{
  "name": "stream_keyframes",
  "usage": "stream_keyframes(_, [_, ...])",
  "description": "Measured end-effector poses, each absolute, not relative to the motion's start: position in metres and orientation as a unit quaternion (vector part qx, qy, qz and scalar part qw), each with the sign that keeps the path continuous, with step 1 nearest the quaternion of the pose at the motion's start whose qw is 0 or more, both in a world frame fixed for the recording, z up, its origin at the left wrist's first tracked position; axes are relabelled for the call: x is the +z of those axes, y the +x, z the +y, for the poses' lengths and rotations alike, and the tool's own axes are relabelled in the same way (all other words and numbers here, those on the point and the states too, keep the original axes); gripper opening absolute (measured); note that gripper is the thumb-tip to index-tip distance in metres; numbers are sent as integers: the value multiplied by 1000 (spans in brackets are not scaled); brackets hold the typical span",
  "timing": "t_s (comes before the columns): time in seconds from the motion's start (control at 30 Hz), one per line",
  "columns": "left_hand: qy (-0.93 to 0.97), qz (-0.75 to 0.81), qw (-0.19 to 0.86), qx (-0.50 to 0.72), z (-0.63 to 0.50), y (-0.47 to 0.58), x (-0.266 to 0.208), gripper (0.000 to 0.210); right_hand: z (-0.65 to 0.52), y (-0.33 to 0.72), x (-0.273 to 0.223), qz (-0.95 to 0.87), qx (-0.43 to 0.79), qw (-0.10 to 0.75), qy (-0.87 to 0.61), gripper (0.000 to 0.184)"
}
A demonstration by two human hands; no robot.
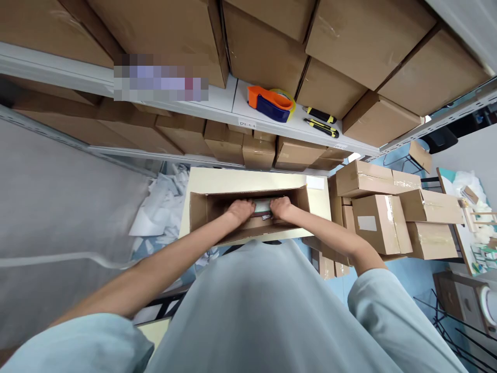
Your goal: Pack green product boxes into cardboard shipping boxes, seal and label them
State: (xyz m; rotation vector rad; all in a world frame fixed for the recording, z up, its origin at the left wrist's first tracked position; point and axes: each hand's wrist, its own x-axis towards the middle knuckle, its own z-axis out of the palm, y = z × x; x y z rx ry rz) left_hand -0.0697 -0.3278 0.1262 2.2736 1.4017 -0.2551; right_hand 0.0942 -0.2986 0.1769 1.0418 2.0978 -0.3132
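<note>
An open cardboard box (204,213) stands on the cream tabletop (217,178) in front of me, and both my hands reach down into it. Between them lies a pale, flat-looking object (262,206) with a dark reddish edge; its kind I cannot make out. My left hand (243,210) has its fingers curled over the object's left end. At the right end my right hand (280,207) closes on it in the same way. The fingertips of both hands are partly hidden.
A shelf (217,98) full of cardboard boxes crosses above the table, with an orange-and-blue tape dispenser (271,103) and two yellow-and-black utility knives (320,121) on its edge. Taped cartons (382,223) are piled at right. Crumpled white paper (161,204) lies at left.
</note>
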Motion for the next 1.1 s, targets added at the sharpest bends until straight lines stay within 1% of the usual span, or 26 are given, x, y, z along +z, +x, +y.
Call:
stream_keyframes(0.1, [820,525,219,-66,-346,-94,158,38,-318,123,230,833,-111,315,441,45])
stream_keyframes(0.13, [814,539,212,-45,-356,-106,169,42,-327,137,249,843,-127,239,465,39])
stream_keyframes(0.2, [774,592,208,83,-381,-130,191,47,-347,168,280,831,-175,97,519,29])
stream_keyframes(0.27, [721,640,181,194,-408,-153,207,52,-365,199,298,775,-202,-9,598,25])
stream_keyframes(0.33, [637,715,142,251,-432,-167,216,53,-377,224,299,716,-204,-93,661,33])
stream_keyframes(0.43, [492,821,125,261,-453,-171,214,57,-381,243,282,667,-224,-160,692,55])
stream_keyframes(0.5, [442,852,140,242,-457,-165,209,55,-378,247,269,658,-239,-176,692,64])
stream_keyframes(0.57, [421,868,156,214,-456,-156,204,51,-372,248,260,663,-250,-177,683,66])
stream_keyframes(0.7, [384,895,154,166,-452,-139,201,48,-360,247,251,682,-267,-152,664,54])
stream_keyframes(0.87, [367,909,110,163,-454,-128,205,43,-347,246,239,718,-257,-116,636,36])
stream_keyframes(1.0, [369,908,110,165,-463,-123,215,35,-344,243,239,757,-203,-108,611,31])
stream_keyframes(1.1, [369,906,98,184,-482,-122,227,32,-350,240,254,775,-177,-124,594,30])
